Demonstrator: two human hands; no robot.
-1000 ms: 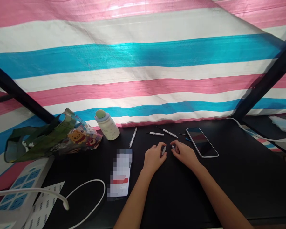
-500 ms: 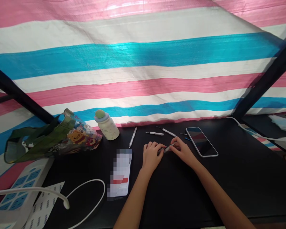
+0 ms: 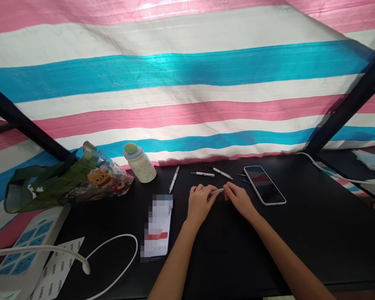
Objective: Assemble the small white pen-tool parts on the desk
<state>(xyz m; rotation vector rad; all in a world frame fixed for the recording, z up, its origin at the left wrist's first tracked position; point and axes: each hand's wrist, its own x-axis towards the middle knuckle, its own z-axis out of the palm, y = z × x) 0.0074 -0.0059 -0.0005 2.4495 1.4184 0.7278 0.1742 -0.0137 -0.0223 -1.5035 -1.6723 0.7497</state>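
My left hand (image 3: 201, 203) is closed around a white pen barrel (image 3: 217, 191), whose pale end sticks out to the right between thumb and fingers. Just right of that end, my right hand (image 3: 238, 199) has its fingers pinched together. Whatever it pinches is too small or hidden to make out. Behind the hands lie a white pen (image 3: 174, 179) on the left, another white pen (image 3: 203, 174) in the middle and a third white pen (image 3: 221, 172) farther right. A thin dark refill (image 3: 240, 175) and a small blue piece (image 3: 246, 181) rest beside the right hand.
A white-edged phone (image 3: 264, 186) lies to the right, and a lit phone (image 3: 158, 227) to the left. A bottle (image 3: 141, 166), a green bag (image 3: 81, 179), a power strip (image 3: 28, 246), a printed sheet (image 3: 61, 266) and a white cable (image 3: 136, 250) occupy the left side.
My right hand has drawn slightly back from the pen barrel, and its fingers now sit at the barrel's end. The barrel stays in my left hand.
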